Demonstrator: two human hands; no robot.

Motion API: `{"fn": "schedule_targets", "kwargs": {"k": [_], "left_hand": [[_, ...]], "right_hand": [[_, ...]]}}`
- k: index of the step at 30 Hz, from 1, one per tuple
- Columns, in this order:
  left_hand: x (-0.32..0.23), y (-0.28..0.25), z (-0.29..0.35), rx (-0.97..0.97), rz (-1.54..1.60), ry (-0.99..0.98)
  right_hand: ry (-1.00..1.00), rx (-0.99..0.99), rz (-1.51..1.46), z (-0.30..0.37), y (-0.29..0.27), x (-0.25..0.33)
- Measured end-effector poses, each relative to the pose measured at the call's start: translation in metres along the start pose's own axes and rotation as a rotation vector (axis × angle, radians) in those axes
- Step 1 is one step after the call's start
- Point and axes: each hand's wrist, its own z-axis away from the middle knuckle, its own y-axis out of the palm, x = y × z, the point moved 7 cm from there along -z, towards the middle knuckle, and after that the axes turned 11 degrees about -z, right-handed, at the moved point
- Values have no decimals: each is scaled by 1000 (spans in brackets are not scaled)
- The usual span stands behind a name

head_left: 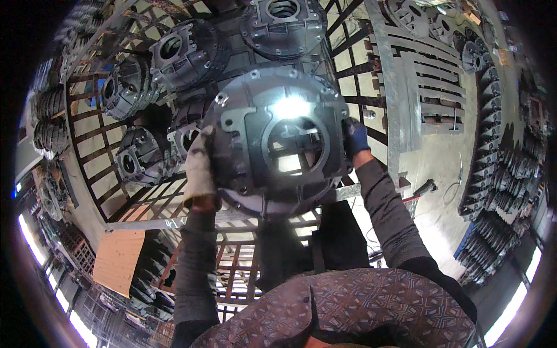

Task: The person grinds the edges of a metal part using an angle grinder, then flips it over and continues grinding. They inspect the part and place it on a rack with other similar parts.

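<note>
I hold a large round cast-metal housing (237,152) in front of me, with a wide round opening in its middle and bolt holes along its rim. My left hand (200,165), in a pale work glove, grips its left edge. On the opposite edge, my right hand (356,138), in a dark blue glove, is closed round the rim; its fingertips are partly hidden. Strong light glares off the top of the casting. Through the opening, parts of the metal-barred rack below show.
Similar housings stand in the slatted metal rack (110,225): one stack (284,35) straight ahead, another (185,55) to its left, and several more farther left. A slotted metal panel (438,75) lies at the right. Rows of dark castings (487,127) line the floor beyond. An orange-brown board (119,261) sits near left.
</note>
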Motion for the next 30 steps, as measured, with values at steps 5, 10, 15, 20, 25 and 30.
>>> {"fn": "schedule_targets", "kwargs": {"k": [5, 10, 15, 20, 25, 30], "left_hand": [[32, 41, -79, 109, 100, -27], [90, 84, -169, 163, -170, 289], [184, 113, -234, 175, -572, 56], [273, 138, -306, 200, -109, -104], [288, 144, -329, 137, -294, -65], [264, 145, -320, 48, -602, 71]], "right_hand": [[8, -93, -133, -82, -28, -19], [-323, 3, 416, -159, -27, -60], [7, -122, 37, -212, -55, -166], [-264, -72, 699, -223, -50, -193], [-425, -17, 894, -212, -35, -183], [-200, -31, 762, -230, -37, -182]]}}
